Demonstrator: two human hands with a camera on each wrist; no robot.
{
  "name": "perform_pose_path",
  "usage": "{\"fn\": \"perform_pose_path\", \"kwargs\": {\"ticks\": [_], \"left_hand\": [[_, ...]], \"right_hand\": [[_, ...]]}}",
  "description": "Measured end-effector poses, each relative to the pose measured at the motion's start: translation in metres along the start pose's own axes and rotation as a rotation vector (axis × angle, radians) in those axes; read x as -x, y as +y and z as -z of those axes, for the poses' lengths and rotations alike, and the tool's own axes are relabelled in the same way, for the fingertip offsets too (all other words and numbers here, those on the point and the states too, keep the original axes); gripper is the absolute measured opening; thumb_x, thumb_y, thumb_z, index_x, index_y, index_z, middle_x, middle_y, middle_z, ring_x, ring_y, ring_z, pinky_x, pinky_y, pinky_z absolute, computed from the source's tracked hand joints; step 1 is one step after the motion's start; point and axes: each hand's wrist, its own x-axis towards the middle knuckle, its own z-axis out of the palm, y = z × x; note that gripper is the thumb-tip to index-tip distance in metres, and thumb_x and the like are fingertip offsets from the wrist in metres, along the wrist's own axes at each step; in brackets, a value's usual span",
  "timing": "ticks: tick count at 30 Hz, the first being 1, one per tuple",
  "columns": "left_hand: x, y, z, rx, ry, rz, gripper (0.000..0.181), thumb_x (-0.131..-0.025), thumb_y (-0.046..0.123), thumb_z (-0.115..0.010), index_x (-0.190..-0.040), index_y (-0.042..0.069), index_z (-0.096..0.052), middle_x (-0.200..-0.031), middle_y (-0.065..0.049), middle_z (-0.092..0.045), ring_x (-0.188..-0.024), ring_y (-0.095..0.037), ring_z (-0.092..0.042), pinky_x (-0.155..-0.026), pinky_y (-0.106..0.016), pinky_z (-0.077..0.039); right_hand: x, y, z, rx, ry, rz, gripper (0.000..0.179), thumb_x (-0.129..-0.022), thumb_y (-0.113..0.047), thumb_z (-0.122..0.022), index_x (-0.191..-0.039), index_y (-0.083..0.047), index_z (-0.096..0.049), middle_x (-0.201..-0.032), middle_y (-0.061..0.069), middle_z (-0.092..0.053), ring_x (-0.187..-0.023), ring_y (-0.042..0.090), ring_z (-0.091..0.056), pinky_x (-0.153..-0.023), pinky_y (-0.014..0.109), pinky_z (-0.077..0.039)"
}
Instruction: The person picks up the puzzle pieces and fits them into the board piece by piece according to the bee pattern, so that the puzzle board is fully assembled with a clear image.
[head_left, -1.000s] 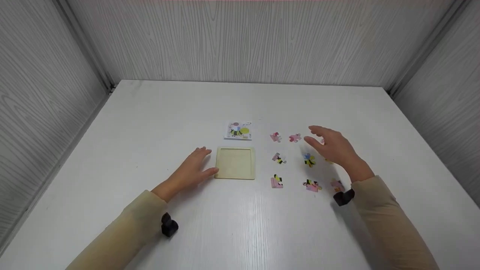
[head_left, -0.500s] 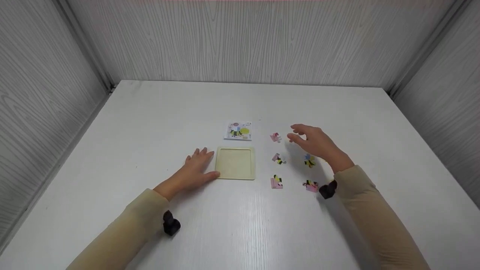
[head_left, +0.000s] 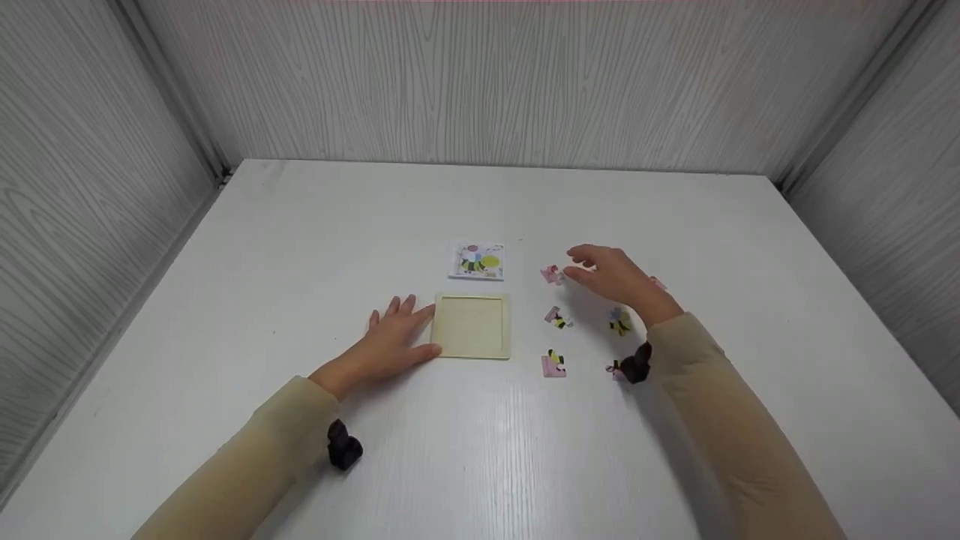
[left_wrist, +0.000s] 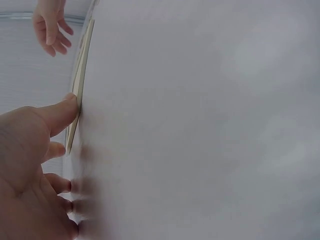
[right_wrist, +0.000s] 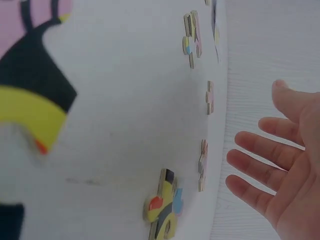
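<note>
Spread flat at the left of a shallow cream puzzle tray, my left hand rests its thumb on the near left corner and its index fingertip at the left rim. The left wrist view shows the thumb on the tray's edge. Over the far row of loose puzzle pieces hovers my right hand, fingers loosely bent, holding nothing. Just left of its fingertips lies a pink puzzle piece. In the right wrist view that hand is above the table, apart from the pieces.
A square bee picture lies beyond the tray. More pieces lie right of the tray: a striped one, a pink-yellow one and a blue-yellow one. The right forearm covers others. Grey panels enclose the table.
My right hand has moved left across the far row, from near its right end to beside the leftmost piece. My left hand has shifted slightly right, its index finger reaching the tray's rim.
</note>
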Motion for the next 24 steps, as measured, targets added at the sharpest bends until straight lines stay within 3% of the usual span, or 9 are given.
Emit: {"fn": "perform_pose_path", "kwargs": {"ticks": [4, 11, 16, 24], "left_hand": [[0.000, 0.000, 0.000, -0.006, -0.007, 0.000, 0.069, -0.092, 0.042, -0.055, -0.146, 0.008, -0.030, -0.151, -0.026, -0.011, -0.138, -0.043, 0.000, -0.104, -0.061, 0.003], [0.001, 0.001, 0.000, -0.007, -0.019, 0.010, 0.068, -0.092, 0.043, -0.054, -0.147, 0.012, -0.029, -0.152, -0.024, -0.008, -0.138, -0.041, 0.003, -0.105, -0.060, 0.004], [0.000, 0.001, 0.000, -0.009, -0.031, 0.018, 0.067, -0.092, 0.044, -0.053, -0.147, 0.014, -0.029, -0.152, -0.023, -0.006, -0.138, -0.040, 0.004, -0.105, -0.059, 0.005], [0.002, 0.001, -0.001, -0.003, -0.030, 0.022, 0.066, -0.092, 0.044, -0.053, -0.147, 0.015, -0.030, -0.152, -0.022, -0.005, -0.139, -0.039, 0.005, -0.105, -0.058, 0.006]], "right_hand": [[-0.007, 0.003, -0.003, 0.013, -0.030, -0.009, 0.045, -0.094, -0.025, -0.055, -0.134, -0.005, -0.048, -0.133, 0.014, -0.049, -0.123, 0.032, -0.043, -0.098, 0.048, -0.036], [-0.017, 0.002, -0.006, 0.036, -0.060, -0.049, 0.043, -0.092, -0.020, -0.059, -0.132, -0.006, -0.051, -0.137, 0.014, -0.046, -0.127, 0.033, -0.039, -0.101, 0.049, -0.032], [-0.023, 0.005, -0.010, 0.114, -0.079, -0.041, 0.040, -0.092, -0.015, -0.059, -0.130, -0.005, -0.053, -0.137, 0.016, -0.046, -0.129, 0.034, -0.036, -0.104, 0.048, -0.028], [-0.028, 0.008, -0.015, 0.088, -0.094, 0.001, 0.042, -0.090, -0.012, -0.060, -0.130, -0.001, -0.052, -0.137, 0.018, -0.044, -0.131, 0.035, -0.033, -0.106, 0.048, -0.024]]}}
